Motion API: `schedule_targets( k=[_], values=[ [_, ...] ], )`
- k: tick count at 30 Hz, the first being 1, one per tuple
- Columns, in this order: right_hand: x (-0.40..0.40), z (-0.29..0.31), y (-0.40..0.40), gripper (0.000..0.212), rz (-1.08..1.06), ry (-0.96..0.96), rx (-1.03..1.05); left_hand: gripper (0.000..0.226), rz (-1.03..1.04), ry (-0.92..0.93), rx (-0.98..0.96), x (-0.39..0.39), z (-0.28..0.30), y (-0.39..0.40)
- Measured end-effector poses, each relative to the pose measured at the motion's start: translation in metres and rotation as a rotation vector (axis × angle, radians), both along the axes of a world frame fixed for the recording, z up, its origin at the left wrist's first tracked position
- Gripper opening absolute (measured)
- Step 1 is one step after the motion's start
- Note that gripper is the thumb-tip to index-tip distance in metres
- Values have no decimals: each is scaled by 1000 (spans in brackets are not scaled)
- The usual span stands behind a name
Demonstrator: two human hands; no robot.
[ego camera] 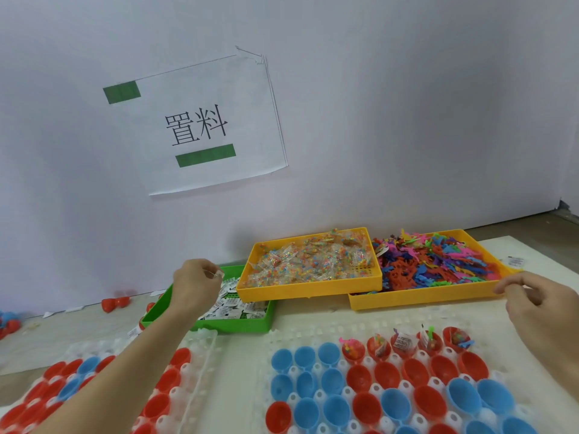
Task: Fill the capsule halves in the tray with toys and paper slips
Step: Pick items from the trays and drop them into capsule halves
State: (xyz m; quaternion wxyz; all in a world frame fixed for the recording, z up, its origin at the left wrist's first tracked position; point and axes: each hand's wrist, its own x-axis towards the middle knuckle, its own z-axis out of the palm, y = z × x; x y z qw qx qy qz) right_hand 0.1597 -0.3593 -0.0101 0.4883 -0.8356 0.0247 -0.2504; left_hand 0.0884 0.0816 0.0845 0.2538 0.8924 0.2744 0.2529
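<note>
The white tray point(313, 339) of capsule halves sits front and centre-right on the table, red and blue cups all open side up. Only five red halves point(404, 343) in the far row have anything in them so far, bits of toy and a slip each; the blue ones point(305, 358) beside them and every row nearer look empty, so I'd say this is early going.

Left hand point(195, 281) is up over the green bin point(238, 324) of paper slips point(233, 308), fingers curled and pinching what looks like one or two small slips point(216, 274). Right hand point(539, 303) hovers at the near corner of the orange bin of flat colourful figures point(438, 264); fingers are bent in, thumb near forefinger, but I honestly can't tell if there's anything in them.

What could go wrong: those slips are tiny and light, so grabbing two stuck together or dropping one between cups seems likely. The carry from the bin to the next unfilled cup also passes over the filled ones, so a sleeve or wrist could knock a toy out.

Around it: the middle orange bin of bagged beads point(310, 261) rests partly on the green bin's edge, covering some slips. A second tray point(188, 371) with red and blue halves is under the left forearm. Loose red halves point(116, 303) lie by the wall, below a paper sign point(200, 123)
</note>
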Motion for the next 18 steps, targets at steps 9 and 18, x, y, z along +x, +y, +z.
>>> schedule_targets(
  k=[9, 18],
  values=[
    [-7, 11, 6, 29, 25, 6, 6, 18, -337, -173, -446, -62, 18, -132],
    [-7, 13, 7, 28, 27, -4, 35, 10, -536, 196, -299, -52, 0, -170]
  ],
)
